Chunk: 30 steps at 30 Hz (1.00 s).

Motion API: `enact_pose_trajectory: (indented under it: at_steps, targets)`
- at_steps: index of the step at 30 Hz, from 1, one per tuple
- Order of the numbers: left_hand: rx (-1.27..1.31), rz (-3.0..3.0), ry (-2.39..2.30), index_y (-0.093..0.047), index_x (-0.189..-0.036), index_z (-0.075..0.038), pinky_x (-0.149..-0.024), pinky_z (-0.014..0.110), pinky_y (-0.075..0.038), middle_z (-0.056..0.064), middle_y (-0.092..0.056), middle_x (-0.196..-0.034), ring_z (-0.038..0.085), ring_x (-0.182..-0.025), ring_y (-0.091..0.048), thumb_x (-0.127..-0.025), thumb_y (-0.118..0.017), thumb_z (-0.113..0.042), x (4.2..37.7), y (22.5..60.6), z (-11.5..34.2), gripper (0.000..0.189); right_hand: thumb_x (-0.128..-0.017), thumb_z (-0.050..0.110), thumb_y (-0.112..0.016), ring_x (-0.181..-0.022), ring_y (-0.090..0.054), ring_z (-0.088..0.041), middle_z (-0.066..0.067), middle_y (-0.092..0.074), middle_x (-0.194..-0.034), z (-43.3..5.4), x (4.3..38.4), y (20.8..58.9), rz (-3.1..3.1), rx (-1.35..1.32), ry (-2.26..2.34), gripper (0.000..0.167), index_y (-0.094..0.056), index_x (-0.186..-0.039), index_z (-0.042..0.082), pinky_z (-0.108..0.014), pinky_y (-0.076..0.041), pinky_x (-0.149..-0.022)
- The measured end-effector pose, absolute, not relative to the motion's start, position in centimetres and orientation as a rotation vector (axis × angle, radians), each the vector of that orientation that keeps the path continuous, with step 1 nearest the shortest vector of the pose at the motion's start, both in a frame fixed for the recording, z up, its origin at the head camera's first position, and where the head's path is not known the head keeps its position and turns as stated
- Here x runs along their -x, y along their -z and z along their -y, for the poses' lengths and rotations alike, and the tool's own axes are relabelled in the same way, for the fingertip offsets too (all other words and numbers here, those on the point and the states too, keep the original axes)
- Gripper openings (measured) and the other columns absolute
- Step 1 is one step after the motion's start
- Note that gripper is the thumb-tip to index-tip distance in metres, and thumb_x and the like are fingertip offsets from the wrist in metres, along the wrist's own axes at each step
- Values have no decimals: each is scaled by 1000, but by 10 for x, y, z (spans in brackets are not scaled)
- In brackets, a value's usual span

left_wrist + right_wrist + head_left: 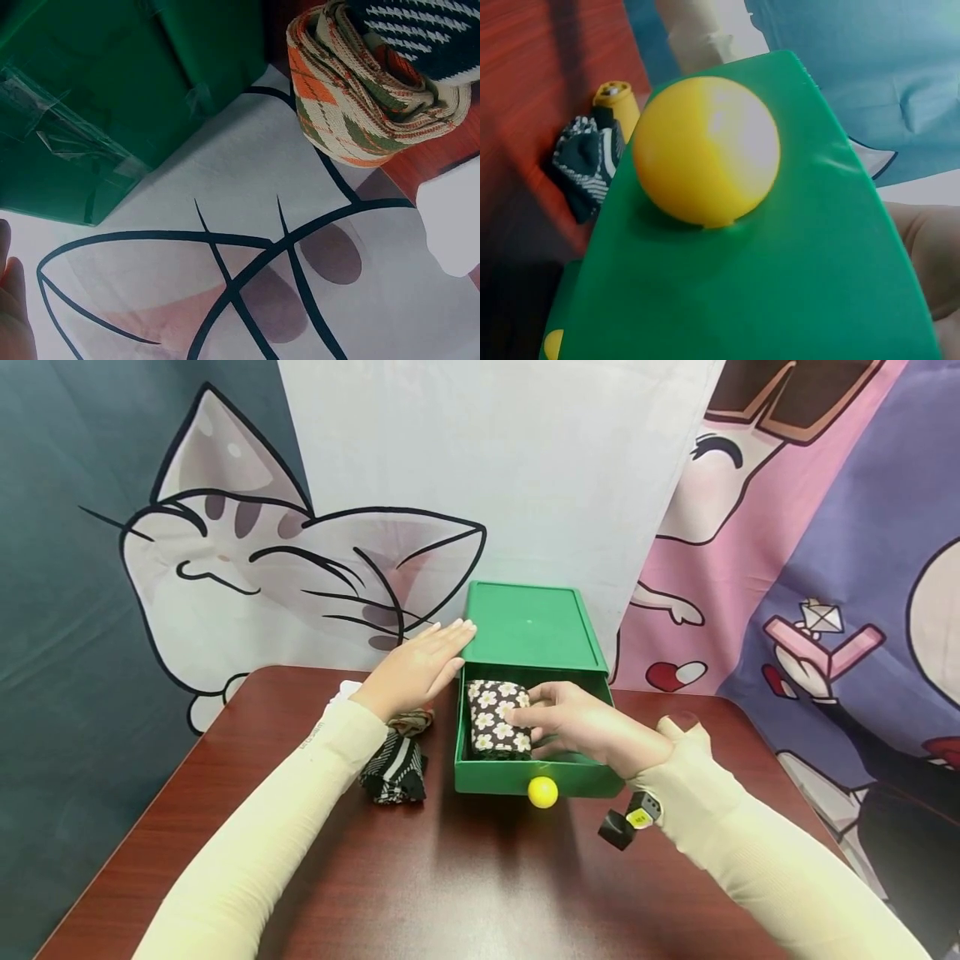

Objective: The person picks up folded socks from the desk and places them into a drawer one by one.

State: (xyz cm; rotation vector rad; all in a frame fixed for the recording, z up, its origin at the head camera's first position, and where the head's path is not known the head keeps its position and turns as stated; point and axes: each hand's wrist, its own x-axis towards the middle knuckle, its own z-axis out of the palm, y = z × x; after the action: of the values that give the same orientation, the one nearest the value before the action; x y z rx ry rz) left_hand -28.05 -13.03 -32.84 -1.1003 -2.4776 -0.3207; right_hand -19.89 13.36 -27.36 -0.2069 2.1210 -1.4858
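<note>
Right hand (pixel 573 722) reaches into the green drawer (pixel 491 777) and pinches the folded flowered cloth (pixel 487 718), its thumb over the top and the bent fingers against the right side. That cloth sits in the left part of the drawer, by its front wall. Left hand (pixel 420 664) is laid out flat with straight fingers, holding nothing, its fingertips at the left edge of the green box (pixel 532 627); whether they touch it, I cannot tell. The box stands near the middle of the far edge of the worktop (pixel 487 877), its drawer pulled out toward the near edge, with a yellow knob (pixel 543 792) on the front. Left of the box, toward the far left corner of the worktop, lie two more bundles: a black-and-white cloth (pixel 395 768) and, just beyond it, a folded plaid cloth (pixel 375 97) in orange, cream and green.
</note>
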Motion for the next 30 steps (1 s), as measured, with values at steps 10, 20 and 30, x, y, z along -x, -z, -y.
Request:
enact_pose_trajectory:
  at_steps: [10,20,30]
  targets:
    - [1090,2498,316,-37,-155,-2,-125,43,-19,14,-38,-159,25,-150,-31,-109,-43,-24,280,327,131,52,-100,17,-65,-86,-72,-19,-27,-54,-128,-133,199,275,-2188,222,1415,51,-40,-135,-11,-38,-62,-81]
    - [1090,2487,331,-38,-155,-1,-125,41,-18,15,-40,-158,26,-149,-33,-109,-44,-24,278,327,132,52,-95,7,-70,-78,-70,-19,-21,-58,-113,-134,196,275,-2364,302,1477,45,-50,-132,-8,-35,-63,-77]
    - [1102,2468,333,-40,-154,-1,-125,40,-18,15,-41,-158,27,-148,-34,-108,-44,-23,279,327,130,51,-97,2,-63,-91,-73,-25,-23,-61,-117,-145,189,269,-2366,364,1535,38,-54,-132,-8,-37,-62,-81]
